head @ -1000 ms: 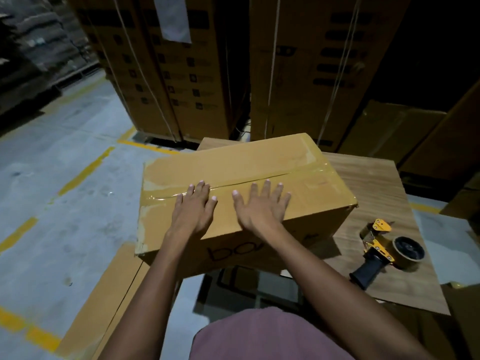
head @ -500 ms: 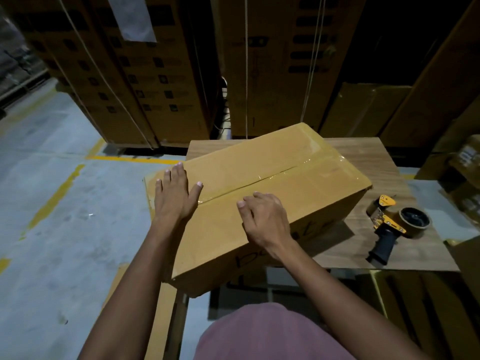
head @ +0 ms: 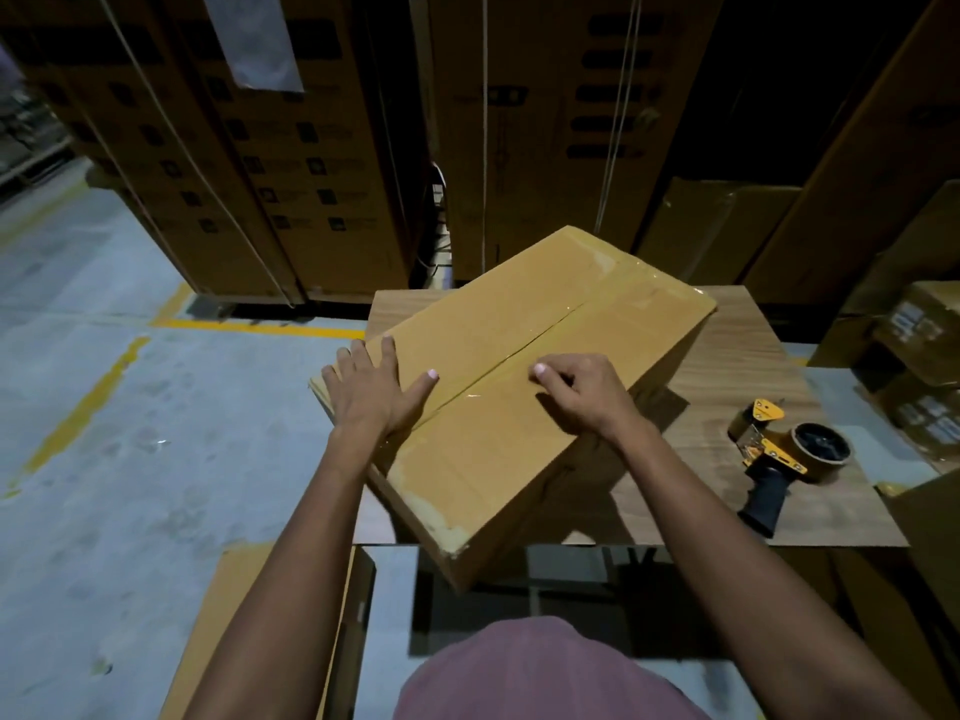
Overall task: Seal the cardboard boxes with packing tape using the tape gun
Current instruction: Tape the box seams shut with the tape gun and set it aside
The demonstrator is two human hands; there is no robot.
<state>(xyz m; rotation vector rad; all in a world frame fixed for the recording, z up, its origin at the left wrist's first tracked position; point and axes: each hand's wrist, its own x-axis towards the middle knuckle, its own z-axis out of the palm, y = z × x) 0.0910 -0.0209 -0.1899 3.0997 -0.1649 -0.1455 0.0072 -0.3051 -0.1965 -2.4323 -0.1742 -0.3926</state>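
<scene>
Premises: a warehouse. Strapped tall cartons [head: 291,163] stand stacked on a concrete floor [head: 104,407] marked with yellow lines [head: 78,413].

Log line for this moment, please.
box seam taped | left hand flat on box | right hand curled on box | tape gun idle on table

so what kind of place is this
Most likely a warehouse or packing area. Tall strapped cartons stand stacked behind the wooden table, the concrete floor has yellow painted lines, and a tape gun lies beside a taped cardboard box that both hands rest on.
</scene>
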